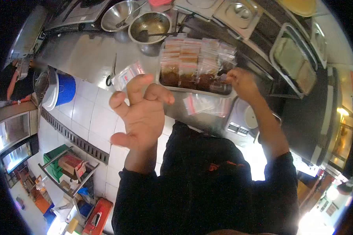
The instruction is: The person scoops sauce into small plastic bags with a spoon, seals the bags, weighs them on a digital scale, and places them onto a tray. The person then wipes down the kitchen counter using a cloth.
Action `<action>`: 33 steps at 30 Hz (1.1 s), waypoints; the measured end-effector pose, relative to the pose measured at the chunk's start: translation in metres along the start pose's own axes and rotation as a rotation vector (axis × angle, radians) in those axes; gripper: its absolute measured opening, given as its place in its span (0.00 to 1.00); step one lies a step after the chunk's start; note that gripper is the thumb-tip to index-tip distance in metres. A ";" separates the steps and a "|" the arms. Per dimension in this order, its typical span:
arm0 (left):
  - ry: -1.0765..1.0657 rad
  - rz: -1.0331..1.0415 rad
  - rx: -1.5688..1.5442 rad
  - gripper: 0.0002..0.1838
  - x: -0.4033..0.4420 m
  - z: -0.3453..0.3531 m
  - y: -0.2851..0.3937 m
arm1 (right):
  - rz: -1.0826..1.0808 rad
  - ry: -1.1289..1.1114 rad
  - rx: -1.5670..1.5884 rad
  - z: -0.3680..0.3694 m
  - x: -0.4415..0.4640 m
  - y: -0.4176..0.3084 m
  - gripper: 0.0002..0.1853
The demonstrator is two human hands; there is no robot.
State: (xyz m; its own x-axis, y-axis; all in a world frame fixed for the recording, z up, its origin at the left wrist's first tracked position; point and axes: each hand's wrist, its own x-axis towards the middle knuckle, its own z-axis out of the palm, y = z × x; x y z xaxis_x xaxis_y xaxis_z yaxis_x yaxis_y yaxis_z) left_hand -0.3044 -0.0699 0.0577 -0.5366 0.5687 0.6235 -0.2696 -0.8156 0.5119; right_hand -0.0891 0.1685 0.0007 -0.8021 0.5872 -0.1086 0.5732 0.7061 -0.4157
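Note:
My left hand (142, 117) is raised over the counter's front edge, palm up, its fingers spread and holding nothing. At the right end of a metal tray (192, 91), my right hand (242, 84) has its fingers pinched on the edge of a dark-filled zip-lock bag (222, 76). The tray holds rows of small zip-lock bags (188, 70) with brown contents, packed closely. Flat clear bags (208, 105) with red seal lines lie in front of the tray. Left of it, a pack of bags (128, 74) lies beside scissors (111, 76).
Behind the tray stand a metal bowl (161, 21) with a dark utensil and another metal bowl (115, 17). A digital scale (238, 128) bearing a white round container (251, 116) is at the right. A blue-and-white bucket (62, 90) is at the left.

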 end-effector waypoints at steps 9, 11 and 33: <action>-0.114 -0.241 -0.429 0.37 0.037 0.037 0.000 | 0.094 0.434 -0.193 0.022 0.008 0.027 0.14; -0.110 -0.314 -0.496 0.37 0.033 0.058 -0.013 | 0.025 0.495 -0.084 0.011 -0.035 0.016 0.17; -1.099 -1.591 -1.498 0.44 -0.512 0.636 0.038 | 1.851 1.440 -0.011 0.268 -0.958 -0.281 0.19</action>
State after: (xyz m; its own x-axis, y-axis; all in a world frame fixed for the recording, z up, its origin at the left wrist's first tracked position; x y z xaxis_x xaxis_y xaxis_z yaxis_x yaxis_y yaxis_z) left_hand 0.4688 -0.3238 0.1340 0.8306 -0.0110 0.5568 -0.2744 0.8620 0.4263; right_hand 0.4729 -0.6988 -0.0206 0.9562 0.1600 0.2452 0.2851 -0.7001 -0.6547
